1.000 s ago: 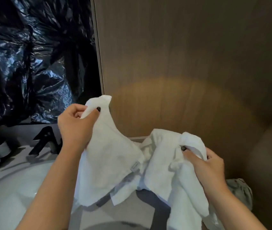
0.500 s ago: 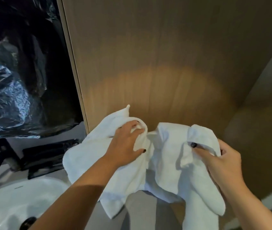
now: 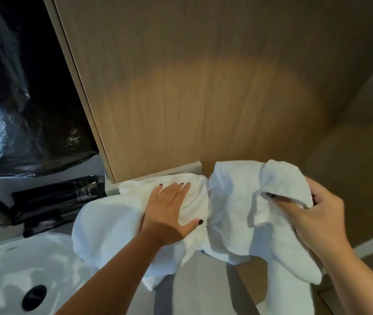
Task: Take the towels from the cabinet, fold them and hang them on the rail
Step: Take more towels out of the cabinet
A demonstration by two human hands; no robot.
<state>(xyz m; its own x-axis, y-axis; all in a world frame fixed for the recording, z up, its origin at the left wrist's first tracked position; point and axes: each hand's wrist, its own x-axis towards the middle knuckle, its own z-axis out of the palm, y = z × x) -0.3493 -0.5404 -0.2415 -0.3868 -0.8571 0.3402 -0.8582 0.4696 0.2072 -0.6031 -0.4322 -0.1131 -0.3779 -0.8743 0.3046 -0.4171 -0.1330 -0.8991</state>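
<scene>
The white terry towel [image 3: 117, 221] lies spread on the grey desk [image 3: 199, 289] below the wood-grain cabinet panel [image 3: 203, 87], its other end bunched up at the right. Your left hand [image 3: 169, 212] presses it flat with straight fingers; your right hand [image 3: 313, 214] has its grip closed on the bunched end. A white round basin [image 3: 3, 273] sits at the left under crinkled black plastic sheeting [image 3: 10, 110].

No text, label, brand, number or sign can be read anywhere in the head view. Pale marks are seen on the black tray [image 3: 55, 196] beside the washbasin [image 3: 10, 273], but they are too blurred to be made out as letters.
</scene>
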